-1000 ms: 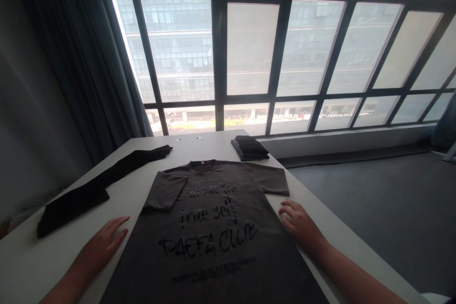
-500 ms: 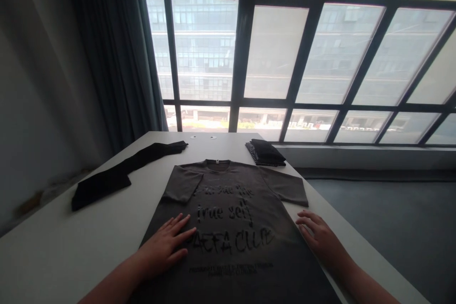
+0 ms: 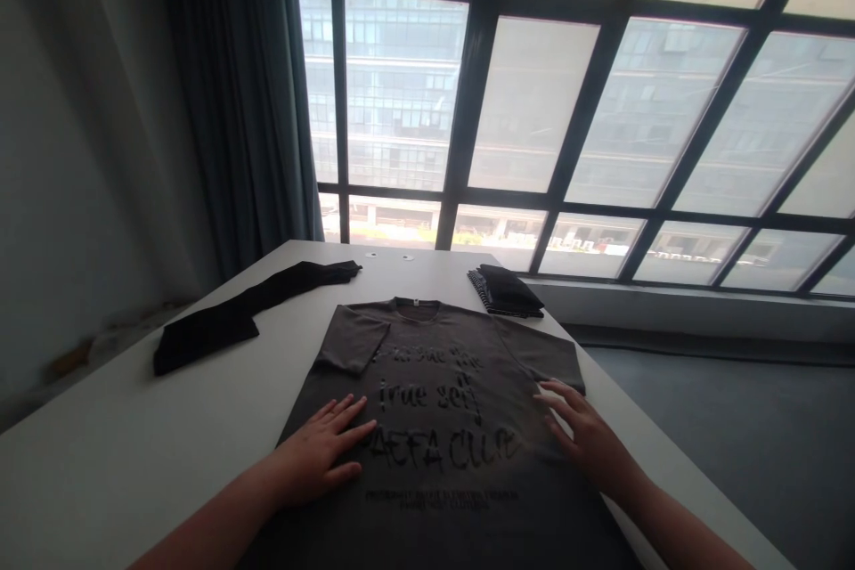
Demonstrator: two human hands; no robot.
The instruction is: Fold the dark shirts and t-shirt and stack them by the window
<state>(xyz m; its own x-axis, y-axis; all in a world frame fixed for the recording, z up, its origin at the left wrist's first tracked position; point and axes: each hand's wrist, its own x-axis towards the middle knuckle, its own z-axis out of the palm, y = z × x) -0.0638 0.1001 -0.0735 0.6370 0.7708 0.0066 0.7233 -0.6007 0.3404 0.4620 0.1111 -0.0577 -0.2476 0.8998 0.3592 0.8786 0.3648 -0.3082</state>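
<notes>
A dark grey T-shirt with black lettering lies spread on the white table, its collar toward the window. Its left sleeve lies folded inward over the chest, while the right one stretches outward. My left hand rests flat on the shirt's left side, fingers spread beside the lettering. At the right edge, below the right sleeve, my right hand is over the shirt with its fingers apart and slightly bent. Whether its fingertips touch the cloth I cannot tell. The shirt's hem runs out of view at the bottom.
A long black folded garment lies on the left of the white table. Toward the far right corner sits a small stack of folded dark clothes. A dark curtain and a large framed window stand behind the table.
My right hand has moved left, from beside the shirt's right edge to over it. My left hand stays on the shirt. The view has turned and tilted slightly.
</notes>
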